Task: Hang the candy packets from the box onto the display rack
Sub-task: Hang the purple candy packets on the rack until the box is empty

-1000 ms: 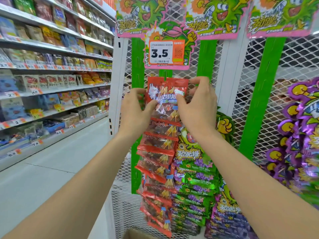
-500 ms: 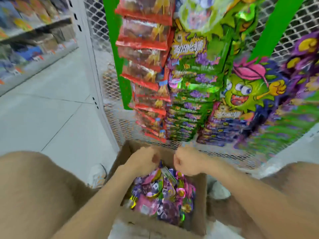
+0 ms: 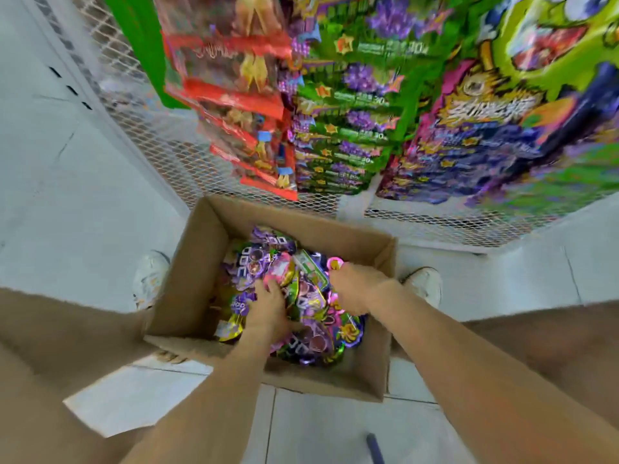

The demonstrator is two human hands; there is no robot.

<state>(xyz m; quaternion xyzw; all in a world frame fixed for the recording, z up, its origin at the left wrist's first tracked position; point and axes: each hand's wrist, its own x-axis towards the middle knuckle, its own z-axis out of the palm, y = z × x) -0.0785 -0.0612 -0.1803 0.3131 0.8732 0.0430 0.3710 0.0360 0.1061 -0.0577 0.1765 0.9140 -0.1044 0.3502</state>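
One cardboard box [image 3: 187, 279]. Two hands in it — left hand [image 3: 268, 306], right hand [image 3: 355, 289]. Two white shoes [image 3: 150, 276], one off each side edge. One display rack [image 3: 160, 135], three strips countable — red strip [image 3: 234, 95], green strip [image 3: 341, 122], purple strip [image 3: 469, 145]. Loose candy packets [image 3: 315, 306]: jumbled, uncountable.

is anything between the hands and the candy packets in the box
Nothing visible. The box is open at the top, and the left hand and right hand are both down among the candy packets. Blur hides whether either grips one.

The box [image 3: 187, 283] sits on the floor [image 3: 83, 212] before the display rack [image 3: 160, 139]; candy packets [image 3: 315, 304] lie inside it, and shoes [image 3: 150, 276] flank it.
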